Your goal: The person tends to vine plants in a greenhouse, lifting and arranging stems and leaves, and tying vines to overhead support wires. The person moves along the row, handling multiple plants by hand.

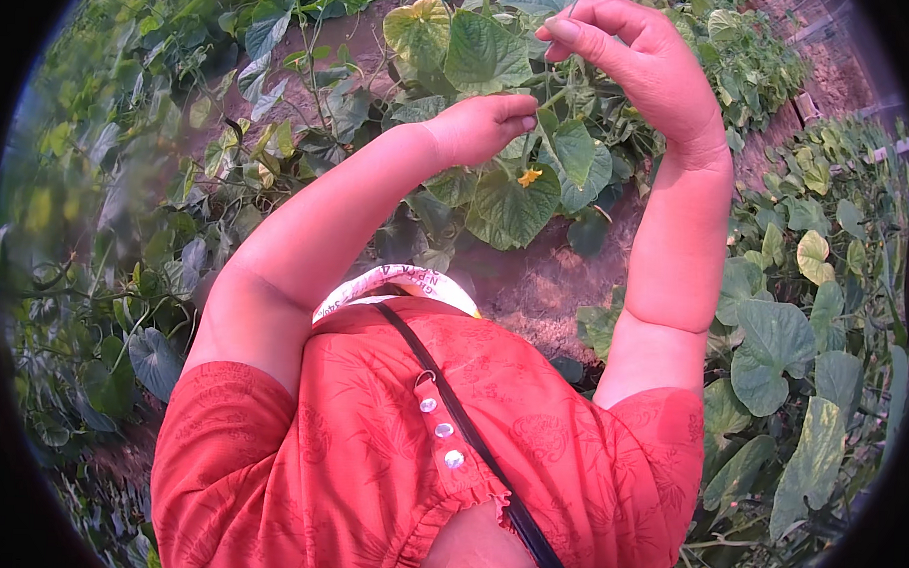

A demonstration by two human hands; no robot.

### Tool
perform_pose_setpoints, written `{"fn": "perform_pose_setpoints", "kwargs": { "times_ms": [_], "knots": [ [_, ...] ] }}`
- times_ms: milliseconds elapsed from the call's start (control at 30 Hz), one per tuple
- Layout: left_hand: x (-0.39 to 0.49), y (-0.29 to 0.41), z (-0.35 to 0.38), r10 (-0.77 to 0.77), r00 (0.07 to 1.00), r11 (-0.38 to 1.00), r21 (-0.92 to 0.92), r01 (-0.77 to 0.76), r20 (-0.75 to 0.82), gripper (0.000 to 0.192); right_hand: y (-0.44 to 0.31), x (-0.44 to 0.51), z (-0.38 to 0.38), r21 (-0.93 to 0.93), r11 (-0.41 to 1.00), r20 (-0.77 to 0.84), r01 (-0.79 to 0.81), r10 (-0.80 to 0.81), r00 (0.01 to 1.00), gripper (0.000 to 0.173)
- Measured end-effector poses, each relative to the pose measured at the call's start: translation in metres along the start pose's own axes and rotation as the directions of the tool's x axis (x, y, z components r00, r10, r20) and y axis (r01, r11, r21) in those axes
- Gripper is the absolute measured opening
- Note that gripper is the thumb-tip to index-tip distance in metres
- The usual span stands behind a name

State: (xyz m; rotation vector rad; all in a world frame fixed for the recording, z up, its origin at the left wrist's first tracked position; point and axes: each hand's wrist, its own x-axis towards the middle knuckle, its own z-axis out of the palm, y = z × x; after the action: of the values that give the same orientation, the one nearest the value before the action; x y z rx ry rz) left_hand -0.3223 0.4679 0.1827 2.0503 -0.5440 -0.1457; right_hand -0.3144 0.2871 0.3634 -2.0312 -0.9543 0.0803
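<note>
My left hand (490, 127) reaches in from the left, its fingers together against a cucumber vine (555, 100); whether they grip its stem is hidden. Higher and to the right, my right hand (572, 36) pinches a thin string or tendril between thumb and forefinger. This thin line runs down towards the left fingertips. Broad green leaves surround both hands, one large leaf (486, 54) just left of the right hand. Below the left hand, a yellow flower (529, 177) shows in front of another broad leaf (513, 207).
Dense vines (162, 274) stand at the left, and more leafy plants (775, 348) at the right. Bare soil (552, 287) lies between them. In front of my waist is the curved edge of a white object (424, 279) bearing writing. A dark strap (457, 419) crosses my red shirt.
</note>
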Motion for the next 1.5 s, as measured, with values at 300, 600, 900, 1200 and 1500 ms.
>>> {"fn": "perform_pose_setpoints", "kwargs": {
  "times_ms": [300, 600, 900, 1200, 1500],
  "knots": [
    [0.001, -0.013, -0.012, -0.005, 0.994, 0.905, -0.424, -0.041, -0.105, 0.03, 0.046, -0.015, -0.003, -0.093, 0.989, -0.423, -0.111, 0.062, 0.904, 0.031],
    [0.016, 0.016, -0.052, 0.163, 0.953, 0.981, 0.144, -0.129, -0.257, 0.043, 0.096, 0.013, -0.001, -0.067, 0.984, -0.533, -0.164, 0.104, 0.84, 0.026],
    [0.083, 0.076, -0.153, 0.354, 0.918, 0.465, 0.885, -0.008, -0.178, 0.036, 0.126, 0.026, 0.007, 0.068, 0.994, -0.583, -0.081, 0.105, 0.806, 0.028],
    [-0.013, -0.034, -0.242, -0.22, 0.878, 0.032, 0.896, 0.443, -0.426, 0.042, 0.132, 0.021, 0.017, 0.164, 0.983, -0.556, -0.088, 0.166, 0.814, 0.02],
    [-0.191, -0.073, -0.248, -0.183, 0.827, 0.286, 0.776, 0.562, -0.531, 0.03, 0.069, 0.054, 0.019, -0.35, 0.937, -0.846, -0.015, -0.309, 0.435, 0.049]
  ]
}}
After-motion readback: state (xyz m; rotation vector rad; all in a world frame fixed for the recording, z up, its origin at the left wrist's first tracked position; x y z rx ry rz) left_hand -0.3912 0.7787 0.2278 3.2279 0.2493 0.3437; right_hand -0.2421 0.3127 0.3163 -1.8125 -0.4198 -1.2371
